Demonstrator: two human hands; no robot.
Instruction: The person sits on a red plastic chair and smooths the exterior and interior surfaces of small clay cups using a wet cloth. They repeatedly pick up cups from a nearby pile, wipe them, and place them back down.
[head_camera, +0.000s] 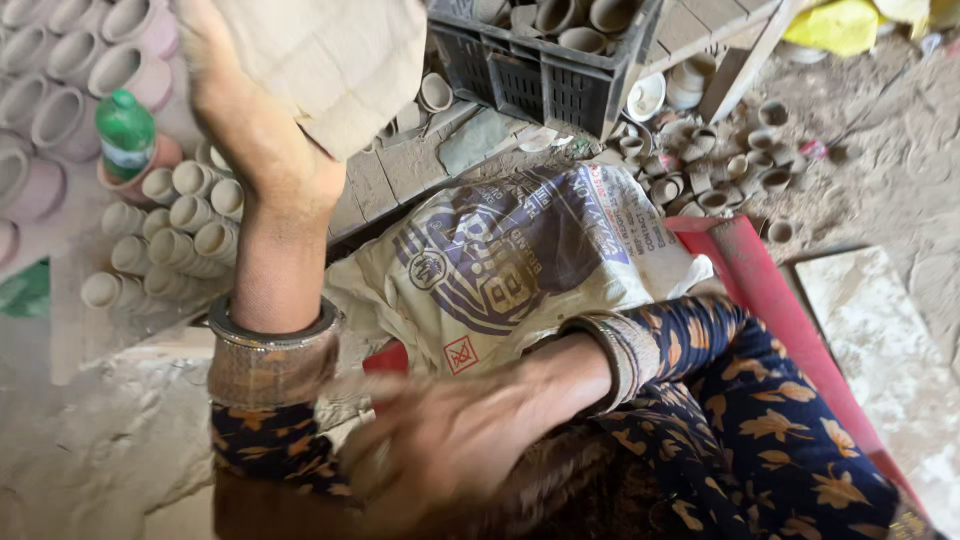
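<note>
My left hand (240, 110) is raised at the upper left, its fingers closed on a beige cloth (335, 55) that hangs above it. A wide metal bangle sits on that wrist. Low in the middle, my right hand (440, 450) is blurred and reaches leftward; what its fingers are doing cannot be made out. It also wears a bangle, above a dark blue sleeve with orange leaves. Between the arms, a cream sack (500, 270) with purple print lies draped over a red surface (760, 280).
Rows of unfired clay cups (170, 235) lie at the left around a green bottle (125, 130). A black plastic crate (540, 75) holding more cups stands at the top. Small cups (720, 170) are scattered on the dirt at right, near a pale stone slab (880, 330).
</note>
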